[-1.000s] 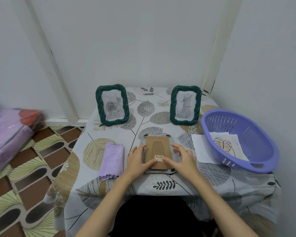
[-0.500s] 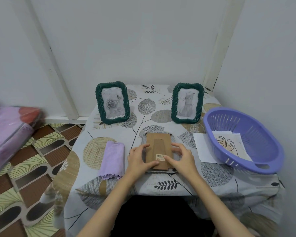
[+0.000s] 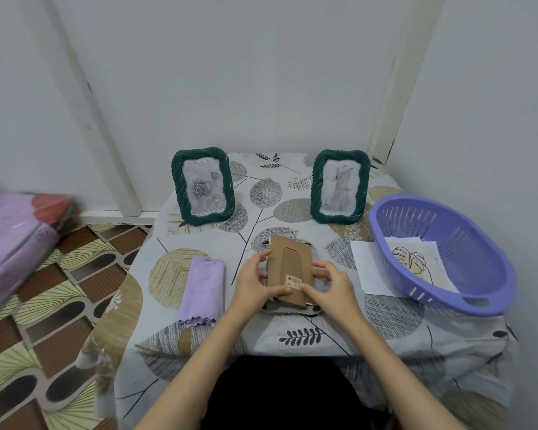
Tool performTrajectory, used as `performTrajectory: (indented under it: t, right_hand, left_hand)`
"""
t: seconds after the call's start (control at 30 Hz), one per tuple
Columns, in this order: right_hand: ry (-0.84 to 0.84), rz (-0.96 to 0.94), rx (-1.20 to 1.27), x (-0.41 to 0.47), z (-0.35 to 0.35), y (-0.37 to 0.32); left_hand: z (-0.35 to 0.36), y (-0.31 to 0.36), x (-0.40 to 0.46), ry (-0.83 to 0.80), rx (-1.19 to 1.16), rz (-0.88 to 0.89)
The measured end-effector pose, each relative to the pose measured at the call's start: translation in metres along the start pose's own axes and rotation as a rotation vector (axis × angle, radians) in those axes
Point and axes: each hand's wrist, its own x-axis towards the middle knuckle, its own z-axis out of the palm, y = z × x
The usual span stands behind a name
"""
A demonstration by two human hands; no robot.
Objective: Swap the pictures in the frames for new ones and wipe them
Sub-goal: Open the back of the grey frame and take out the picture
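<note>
A picture frame lies face down in the middle of the table, its brown cardboard back panel [image 3: 288, 268] with a barcode sticker turned up. My left hand [image 3: 253, 282] grips the panel's left edge and my right hand [image 3: 330, 285] its right edge and lower corner. The panel's near end looks slightly raised off the frame. Two green rope-edged frames stand at the back: the left frame [image 3: 202, 185] shows a rose, the right frame [image 3: 339, 187] an animal. A folded lilac cloth [image 3: 203, 288] lies left of my hands.
A purple plastic basket [image 3: 466, 293] at the right edge holds a leaf drawing [image 3: 412, 262], with a white sheet [image 3: 367, 268] under its rim. Walls close in behind and to the right. A pink wrapped bundle [image 3: 13, 237] lies on the patterned floor to the left.
Both hands have closed in on the back panel's sides, and its near end has come up a little. The view has tilted slightly upward.
</note>
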Motion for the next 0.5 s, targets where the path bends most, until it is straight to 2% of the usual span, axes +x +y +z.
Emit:
performTrajectory:
  t: [0.1, 0.23, 0.37, 0.5]
  right_hand:
    - [-0.003, 0.007, 0.009, 0.000, -0.001, 0.000]
    - [-0.014, 0.000, 0.000, 0.000, -0.002, 0.000]
    - [-0.009, -0.012, -0.022, 0.000, -0.002, 0.001]
    - [-0.006, -0.018, -0.050, 0.001, -0.003, 0.001]
  left_hand:
    - [-0.001, 0.004, 0.002, 0.044, -0.024, -0.079]
    - [-0.001, 0.001, 0.007, 0.097, 0.090, -0.154]
    - [-0.003, 0.003, 0.010, 0.119, 0.099, -0.254]
    - [-0.004, 0.007, 0.010, 0.125, 0.128, -0.270]
